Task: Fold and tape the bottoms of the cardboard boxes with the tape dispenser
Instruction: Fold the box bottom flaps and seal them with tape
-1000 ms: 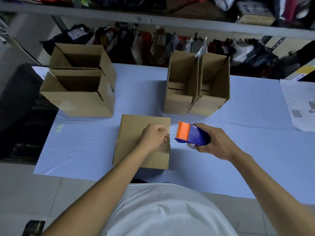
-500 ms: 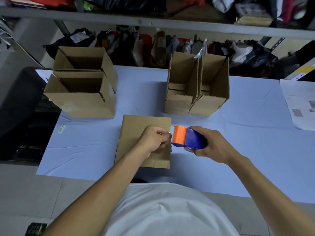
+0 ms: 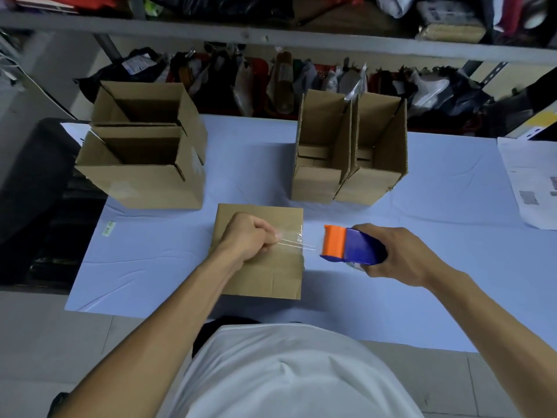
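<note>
A cardboard box (image 3: 268, 276) stands bottom-up on the blue table (image 3: 452, 236), its flaps folded flat, directly in front of me. Above it my left hand (image 3: 247, 236) pinches the free end of clear tape (image 3: 297, 241). The strip stretches right to the blue and orange tape dispenser (image 3: 352, 245), which my right hand (image 3: 394, 254) grips just past the box's right edge.
Two open boxes (image 3: 141, 173) lie on their sides at the table's left. Two upright open boxes (image 3: 349, 158) stand behind the work box. Printed papers (image 3: 530, 176) lie at the far right. A cluttered shelf (image 3: 271, 34) runs along the back.
The dispenser has moved right, away from my left hand, and a length of clear tape now spans the gap between them above the box.
</note>
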`<state>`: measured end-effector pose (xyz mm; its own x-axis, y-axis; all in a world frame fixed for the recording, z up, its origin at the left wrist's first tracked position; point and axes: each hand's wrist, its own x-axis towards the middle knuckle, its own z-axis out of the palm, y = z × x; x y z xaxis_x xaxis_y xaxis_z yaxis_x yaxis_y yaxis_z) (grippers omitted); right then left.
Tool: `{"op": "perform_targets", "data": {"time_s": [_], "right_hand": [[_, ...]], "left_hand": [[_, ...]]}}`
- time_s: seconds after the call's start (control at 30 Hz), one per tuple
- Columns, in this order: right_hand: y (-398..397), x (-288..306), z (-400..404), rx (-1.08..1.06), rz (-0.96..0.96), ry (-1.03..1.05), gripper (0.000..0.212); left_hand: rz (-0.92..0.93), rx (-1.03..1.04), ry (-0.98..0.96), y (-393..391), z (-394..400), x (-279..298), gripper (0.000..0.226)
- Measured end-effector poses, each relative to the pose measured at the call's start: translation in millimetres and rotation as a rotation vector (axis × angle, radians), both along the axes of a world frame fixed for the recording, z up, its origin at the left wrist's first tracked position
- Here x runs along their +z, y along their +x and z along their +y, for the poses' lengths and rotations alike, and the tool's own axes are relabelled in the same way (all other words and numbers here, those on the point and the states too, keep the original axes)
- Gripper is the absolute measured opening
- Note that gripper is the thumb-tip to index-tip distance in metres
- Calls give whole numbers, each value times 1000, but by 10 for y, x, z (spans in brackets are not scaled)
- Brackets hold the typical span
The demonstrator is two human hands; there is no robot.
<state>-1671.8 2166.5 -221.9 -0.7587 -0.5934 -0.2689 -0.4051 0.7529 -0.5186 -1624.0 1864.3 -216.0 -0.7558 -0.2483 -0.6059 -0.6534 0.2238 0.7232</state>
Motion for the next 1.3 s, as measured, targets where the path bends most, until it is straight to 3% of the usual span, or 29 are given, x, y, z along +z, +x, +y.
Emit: {"op": "perform_targets", "data": {"time_s": [0.3, 0.47, 0.63, 0.7, 0.8, 0.87, 0.97, 1.1, 1.2, 1.3], "right_hand": [[27, -209, -12, -7, -55, 80, 64], [62, -325, -77, -30, -109, 104, 62], [48, -386, -113, -13, -133, 143, 62], [36, -394, -131, -22, -144, 143, 61], [41, -410, -218, -1, -164, 169, 55], [25, -406, -307, -17, -261, 196, 44], [-118, -332, -411, -61, -444, 259, 28], [-266, -217, -509, -46, -502, 350, 33], [-261, -196, -582, -3, -469, 392, 33], [-213, -167, -616, 51, -290, 436, 35]], "left_hand": [[-115, -77, -118, 4, 108, -116, 14], [-172, -135, -338, -12, 178, -175, 11], [-220, -370, -826, -116, 284, -156, 41], [-178, -458, -915, -140, 268, -166, 43], [241, -762, -768, -61, 221, -300, 11], [450, -936, -666, 29, 170, -384, 29], [466, -956, -637, 56, 131, -414, 29], [431, -1015, -637, 46, 198, -351, 22], [388, -1071, -664, 18, 217, -309, 36], [347, -1098, -649, 2, 237, -240, 37]]}}
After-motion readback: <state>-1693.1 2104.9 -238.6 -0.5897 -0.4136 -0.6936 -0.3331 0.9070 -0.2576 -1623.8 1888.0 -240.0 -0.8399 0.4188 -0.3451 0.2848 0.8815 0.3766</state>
